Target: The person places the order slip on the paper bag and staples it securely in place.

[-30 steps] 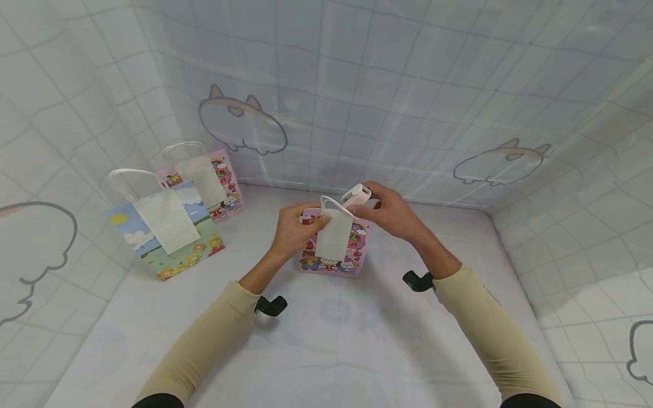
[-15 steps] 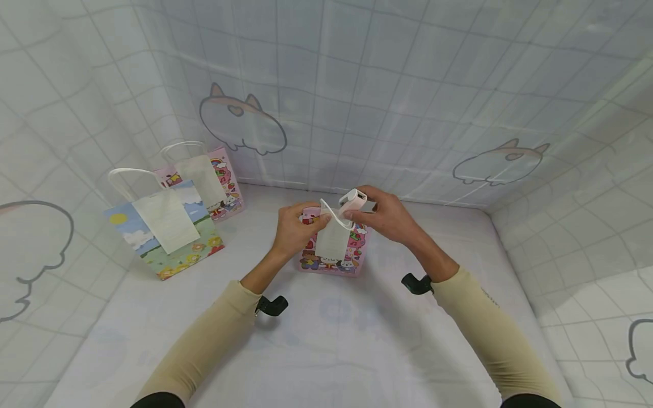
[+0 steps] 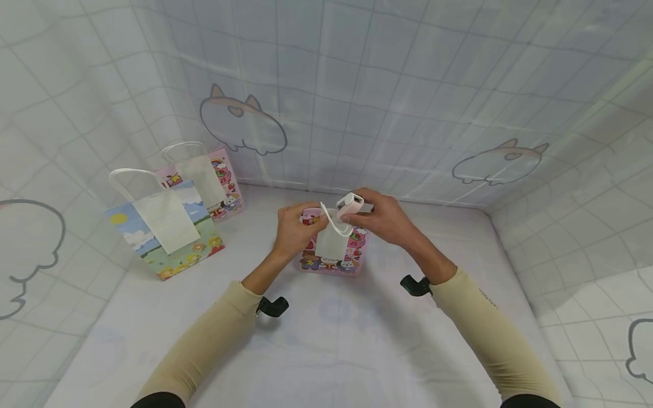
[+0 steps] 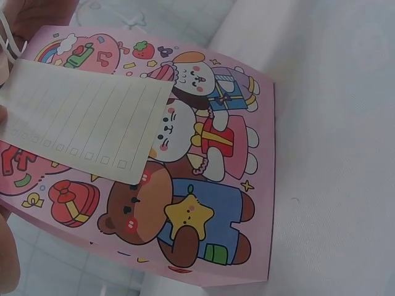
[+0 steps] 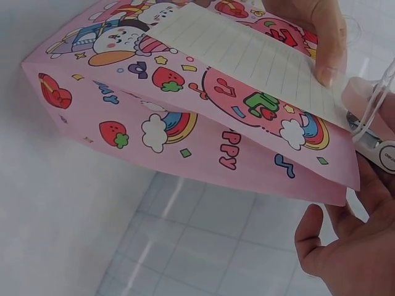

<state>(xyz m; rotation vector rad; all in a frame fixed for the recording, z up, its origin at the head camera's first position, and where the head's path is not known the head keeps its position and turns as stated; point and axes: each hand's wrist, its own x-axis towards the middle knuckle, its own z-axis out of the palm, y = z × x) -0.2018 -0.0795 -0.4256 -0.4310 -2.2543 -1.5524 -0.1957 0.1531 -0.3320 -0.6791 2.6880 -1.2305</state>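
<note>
In the head view, a pink paper gift bag (image 3: 358,249) with cartoon animals stands at the middle of the white surface. A lined paper slip (image 3: 330,245) lies against its front, reaching up to the top edge. My left hand (image 3: 295,231) pinches the slip and bag together at the upper left, thumb in front. My right hand (image 3: 385,218) holds a small white-and-pink stapler (image 3: 351,204) at the bag's top edge. A white cord handle (image 3: 334,222) droops forward over the slip, close to the stapler. The right wrist view shows the stapler (image 5: 379,151) right at the slip's upper end.
To the left stand a landscape-print paper bag (image 3: 153,249) and, behind it, another pink bag (image 3: 233,192), both with white handles and slips on their fronts. Grid-patterned curtains (image 3: 357,102) rise behind and on both sides.
My right hand has brought the stapler slightly left and lower onto the bag's top edge. The handle has tipped forward and down over the slip. My left hand has stayed in place.
</note>
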